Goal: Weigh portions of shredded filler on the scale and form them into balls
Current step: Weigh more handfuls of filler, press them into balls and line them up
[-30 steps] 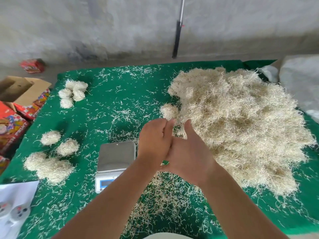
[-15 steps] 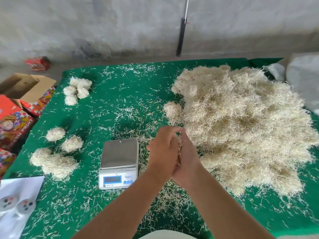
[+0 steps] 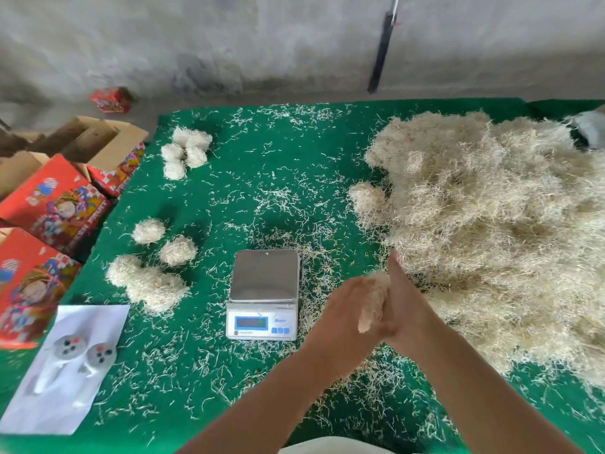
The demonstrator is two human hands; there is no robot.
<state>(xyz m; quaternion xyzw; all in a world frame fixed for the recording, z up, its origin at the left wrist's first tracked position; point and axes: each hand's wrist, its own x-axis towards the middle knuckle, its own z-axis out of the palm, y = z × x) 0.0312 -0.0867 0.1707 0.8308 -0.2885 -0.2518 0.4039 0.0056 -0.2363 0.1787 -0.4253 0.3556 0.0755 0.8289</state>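
Just right of the scale (image 3: 264, 291), over the green cloth (image 3: 278, 178), a wad of filler (image 3: 373, 299) pressed between left hand (image 3: 347, 316) and right hand (image 3: 406, 306), fingers straight, palms together. Possible shedding of strands onto the scale pan, from loose rolling. Possible snagging on the heap (image 3: 491, 231) close by.

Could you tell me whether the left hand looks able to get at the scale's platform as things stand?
Probably not right away: the left hand and right hand are pressing a wad of filler between them. The scale sits just to the left, its platform bare, nothing between.
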